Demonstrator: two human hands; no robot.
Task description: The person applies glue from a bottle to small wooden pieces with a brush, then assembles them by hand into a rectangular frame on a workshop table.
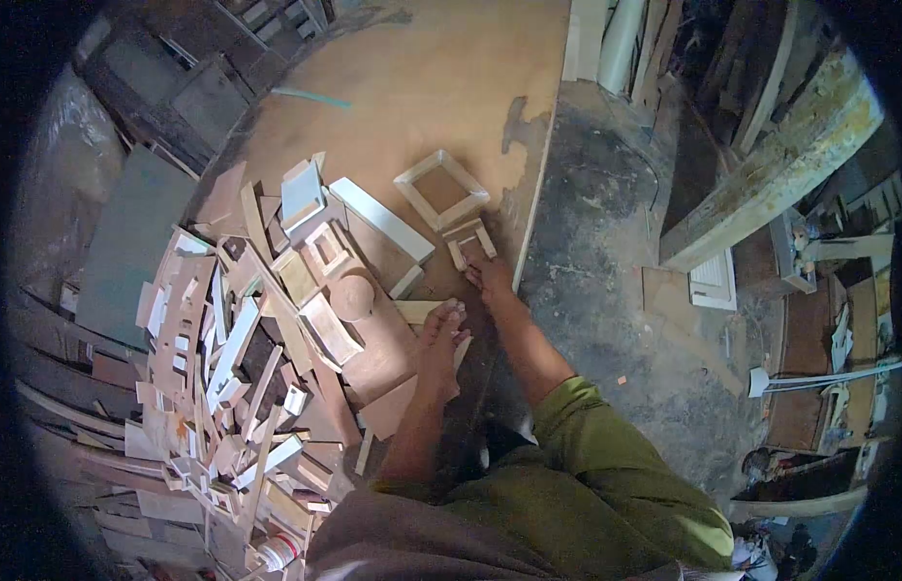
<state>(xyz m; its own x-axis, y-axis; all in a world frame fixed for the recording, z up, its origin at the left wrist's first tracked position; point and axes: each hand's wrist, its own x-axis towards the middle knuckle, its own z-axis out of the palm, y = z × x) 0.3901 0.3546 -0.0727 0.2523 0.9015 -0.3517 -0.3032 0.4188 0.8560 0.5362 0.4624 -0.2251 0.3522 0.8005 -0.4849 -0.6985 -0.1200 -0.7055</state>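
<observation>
1. Right hand [488, 273]: fingers curled narrow, tips on the near end of the small frame [468, 242]. Can't tell if it's pinching the wood or just pressing on it.
2. Left hand [441, 334]: open and flat, fingers stretched toward the far side, palm down on a brown board [388, 363]. Fingertips touch a pale strip [417, 310]. It holds nothing.
3. Small frame: lies flat on the plywood sheet [422, 87], close to the sheet's right edge. Long axis runs near to far, with the far end leaning a little left. The open middle shows plywood.
4. Square frame [441, 189]: just past the small frame on the far side, nearly touching it. It lies flat, turned so that one corner points far.
5. Long white strip [381, 218]: left of the square frame, flat, long axis running far-left to near-right.
6. Round disc [352, 295]: left of the left hand, sitting on the brown board.
7. Heap of offcuts [228, 387]: thin slats and blocks piled every way over the near-left part of the scene.
8. Concrete floor [606, 242]: right of the plywood sheet, dusty.
9. Green sleeve [587, 436]: covers the right upper arm, at the near edge.
</observation>
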